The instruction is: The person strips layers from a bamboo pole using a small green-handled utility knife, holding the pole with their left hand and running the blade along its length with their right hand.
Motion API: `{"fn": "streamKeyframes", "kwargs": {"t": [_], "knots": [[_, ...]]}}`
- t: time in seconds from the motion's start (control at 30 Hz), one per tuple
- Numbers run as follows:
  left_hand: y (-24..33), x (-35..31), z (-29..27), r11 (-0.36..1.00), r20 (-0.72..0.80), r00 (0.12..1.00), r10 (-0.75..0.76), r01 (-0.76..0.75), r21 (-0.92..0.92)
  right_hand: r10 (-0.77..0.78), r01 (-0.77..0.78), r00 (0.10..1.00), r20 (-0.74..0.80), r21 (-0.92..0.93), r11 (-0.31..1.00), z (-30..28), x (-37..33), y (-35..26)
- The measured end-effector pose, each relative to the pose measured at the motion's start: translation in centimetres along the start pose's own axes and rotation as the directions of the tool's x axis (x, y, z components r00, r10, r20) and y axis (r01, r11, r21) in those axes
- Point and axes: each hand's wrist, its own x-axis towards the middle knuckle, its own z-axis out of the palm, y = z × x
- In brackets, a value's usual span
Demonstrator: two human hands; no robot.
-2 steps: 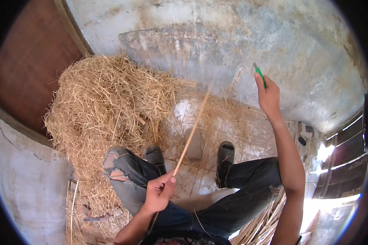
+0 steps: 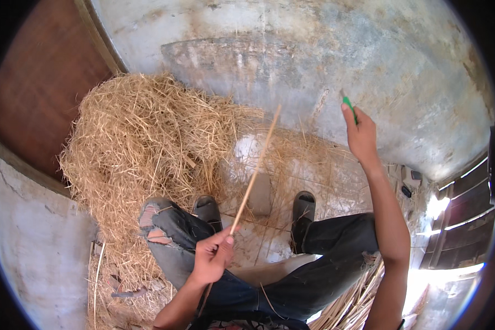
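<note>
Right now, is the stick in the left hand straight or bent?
Nearly straight: beyond the left hand, the stick runs to its far tip with no visible kink. Within the grip, I cannot tell.

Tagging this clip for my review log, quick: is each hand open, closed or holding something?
Left hand: closed, holding a thin stick.
Right hand: closed, holding a green-handled tool.

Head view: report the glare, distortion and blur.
In the head view, glare burns through gaps in the dark slats at right; the head view's fisheye curves the brown panel's lower edge; also in the head view, the green tool's grey tip looks blurred.
</note>
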Motion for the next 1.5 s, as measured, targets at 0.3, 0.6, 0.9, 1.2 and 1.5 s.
{"fn": "streamKeyframes", "kwargs": {"t": [0.3, 0.6, 0.9, 1.2, 1.5], "knots": [[3.9, 6.4, -2.4, 0.987, 0.115, 0.990, -0.084, 0.099, -0.128, -0.397, 0.347, 0.827, 0.398, 0.193, 0.918, 1.5, -8.4, -9.1], [2.2, 4.9, 0.9, 0.929, -0.004, 0.989, 0.150, -0.139, 0.342, -0.443, 0.461, 0.706, 0.553, 0.117, 0.880, 3.9, -11.9, -9.7], [1.6, 1.7, -0.5, 0.951, -0.008, 0.999, 0.037, -0.033, 0.306, -0.212, 0.233, 0.906, 0.365, -0.014, 0.972, 2.7, -4.7, -4.4], [2.0, 3.2, 0.3, 0.952, -0.048, 0.997, 0.056, -0.039, 0.302, -0.434, 0.494, 0.650, 0.624, 0.088, 0.865, 4.6, -12.5, -10.0], [1.7, 1.2, -0.5, 0.953, 0.165, 0.983, 0.081, -0.125, 0.276, 0.086, -0.082, 0.996, 0.026, -0.147, 0.986, 1.5, 2.9, 2.6]]}}
